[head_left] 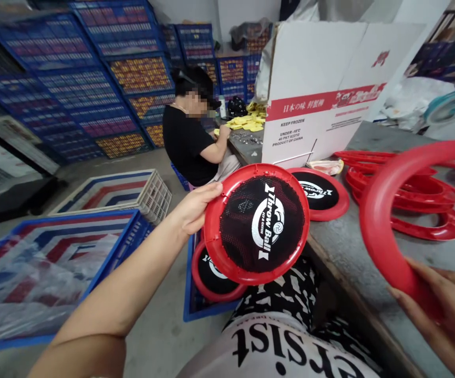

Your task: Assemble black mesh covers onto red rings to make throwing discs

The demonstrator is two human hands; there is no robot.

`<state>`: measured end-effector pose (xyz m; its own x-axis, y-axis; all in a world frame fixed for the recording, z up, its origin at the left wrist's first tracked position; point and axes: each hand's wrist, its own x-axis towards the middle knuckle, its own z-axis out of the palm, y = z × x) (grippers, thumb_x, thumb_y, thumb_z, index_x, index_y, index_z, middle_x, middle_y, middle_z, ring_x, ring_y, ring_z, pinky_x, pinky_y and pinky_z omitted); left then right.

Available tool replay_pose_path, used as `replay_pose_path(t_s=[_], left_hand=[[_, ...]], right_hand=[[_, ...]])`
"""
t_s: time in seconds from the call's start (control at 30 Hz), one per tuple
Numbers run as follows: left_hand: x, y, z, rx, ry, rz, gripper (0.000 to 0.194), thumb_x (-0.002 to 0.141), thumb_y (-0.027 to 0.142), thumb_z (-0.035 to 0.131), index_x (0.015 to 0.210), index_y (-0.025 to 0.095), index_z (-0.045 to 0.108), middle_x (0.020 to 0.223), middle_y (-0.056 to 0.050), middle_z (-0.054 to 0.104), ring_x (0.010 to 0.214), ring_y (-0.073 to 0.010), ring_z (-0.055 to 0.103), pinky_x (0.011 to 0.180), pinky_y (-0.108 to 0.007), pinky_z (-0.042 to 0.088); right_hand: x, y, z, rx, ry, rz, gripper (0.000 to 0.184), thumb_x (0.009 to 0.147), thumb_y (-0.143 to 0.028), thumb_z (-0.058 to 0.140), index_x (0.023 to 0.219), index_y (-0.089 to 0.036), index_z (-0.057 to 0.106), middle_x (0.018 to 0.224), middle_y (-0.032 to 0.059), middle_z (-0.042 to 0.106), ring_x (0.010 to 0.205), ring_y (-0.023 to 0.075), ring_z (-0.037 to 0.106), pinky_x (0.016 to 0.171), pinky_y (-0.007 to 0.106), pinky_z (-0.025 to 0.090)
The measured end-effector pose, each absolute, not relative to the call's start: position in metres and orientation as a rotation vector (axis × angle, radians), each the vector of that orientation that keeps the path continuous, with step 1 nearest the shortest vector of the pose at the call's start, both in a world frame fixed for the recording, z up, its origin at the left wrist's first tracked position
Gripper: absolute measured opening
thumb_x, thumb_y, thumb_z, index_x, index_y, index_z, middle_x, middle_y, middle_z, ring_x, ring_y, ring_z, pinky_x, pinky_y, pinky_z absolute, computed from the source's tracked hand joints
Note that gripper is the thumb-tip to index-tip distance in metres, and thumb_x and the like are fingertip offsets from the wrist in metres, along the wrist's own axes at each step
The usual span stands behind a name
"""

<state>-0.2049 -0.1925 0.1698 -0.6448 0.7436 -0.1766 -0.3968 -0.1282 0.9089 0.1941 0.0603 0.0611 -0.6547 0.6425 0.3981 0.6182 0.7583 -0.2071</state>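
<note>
In my left hand [203, 206] is a red-rimmed throw disc [235, 262] with black mesh and white "Throw Ball" lettering, gripped by its upper left rim above my lap. My right hand [444, 310] is closed around the lower part of a plain red ring [381, 210], raised over the table at the right. Another finished-looking disc [340, 202] lies on the table behind the held one. Several loose red rings [409, 191] are piled beyond the ring I hold. Below my left hand, a further disc [212, 281] rests in a blue crate [190, 310].
A person [190, 142] in a black top sits at the table's far end, hands by yellow pieces [247, 122]. A white carton [310, 115] stands on the grey table [341, 257]. Crates [133, 226] are on the floor at left, and stacked blue crates [65, 42] line the back.
</note>
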Motion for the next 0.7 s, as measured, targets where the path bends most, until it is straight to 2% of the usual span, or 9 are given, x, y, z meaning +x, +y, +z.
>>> replay_pose_path(t_s=[0.1,0.17,0.27,0.37,0.53,0.63,0.7], left_hand=[[-0.196,-0.204,0.176,0.439,1.318,1.852,0.01,0.091,0.016,0.066,0.097,0.01,0.071,0.085,-0.01,0.075,0.074,-0.0181,0.075,0.074,-0.028,0.064],[-0.193,-0.209,0.179,0.47,1.295,1.825,0.009,0.09,0.015,0.067,0.097,0.01,0.069,0.084,-0.009,0.074,0.072,-0.0169,0.074,0.073,-0.027,0.064],[-0.191,-0.209,0.182,0.56,1.308,1.728,0.014,0.089,0.019,0.069,0.1,0.01,0.066,0.072,-0.006,0.071,0.059,-0.0163,0.07,0.058,-0.025,0.061],[-0.19,-0.204,0.184,0.615,1.339,1.622,0.021,0.09,0.025,0.07,0.104,0.011,0.066,0.065,-0.005,0.067,0.052,-0.017,0.068,0.051,-0.025,0.058],[-0.18,-0.191,0.193,0.601,1.368,1.633,0.01,0.088,0.019,0.071,0.097,0.013,0.07,0.075,-0.006,0.071,0.058,-0.0158,0.069,0.058,-0.026,0.06],[-0.174,-0.184,0.198,0.582,1.361,1.627,0.007,0.09,0.014,0.066,0.092,0.011,0.073,0.082,-0.009,0.074,0.068,-0.0173,0.073,0.07,-0.029,0.063],[-0.171,-0.179,0.199,0.578,1.355,1.61,0.01,0.091,0.012,0.064,0.087,0.011,0.073,0.08,-0.01,0.075,0.068,-0.0179,0.073,0.071,-0.029,0.062]], right_hand=[[0.179,0.05,0.074,-0.71,-2.487,-0.009,0.067,0.089,-0.055,0.044,0.152,-0.056,0.022,0.108,0.0168,0.061,0.102,0.0409,0.063,0.088,0.058,0.05],[0.186,0.059,0.066,-0.785,-2.471,-0.07,0.067,0.09,-0.056,0.042,0.154,-0.052,0.022,0.105,0.0174,0.06,0.096,0.0417,0.063,0.083,0.057,0.049],[0.206,0.077,0.043,-1.008,-2.492,-0.096,0.067,0.09,-0.059,0.037,0.153,-0.036,0.032,0.1,0.0207,0.06,0.092,0.0444,0.061,0.083,0.058,0.049],[0.217,0.082,0.025,-1.193,-2.568,0.047,0.063,0.09,-0.06,0.033,0.14,-0.025,0.048,0.102,0.0237,0.062,0.095,0.0455,0.062,0.09,0.057,0.049],[0.222,0.076,0.01,-1.425,-2.597,0.134,0.063,0.091,-0.062,0.029,0.128,-0.021,0.059,0.112,0.0268,0.064,0.107,0.0467,0.061,0.095,0.055,0.049],[0.228,0.079,0.003,-1.438,-2.625,0.038,0.067,0.092,-0.061,0.029,0.128,-0.015,0.062,0.112,0.029,0.065,0.104,0.0483,0.06,0.094,0.057,0.049],[0.231,0.08,-0.002,-1.394,-2.668,-0.04,0.066,0.093,-0.059,0.031,0.128,-0.013,0.063,0.11,0.0278,0.066,0.101,0.0475,0.06,0.092,0.057,0.05]])
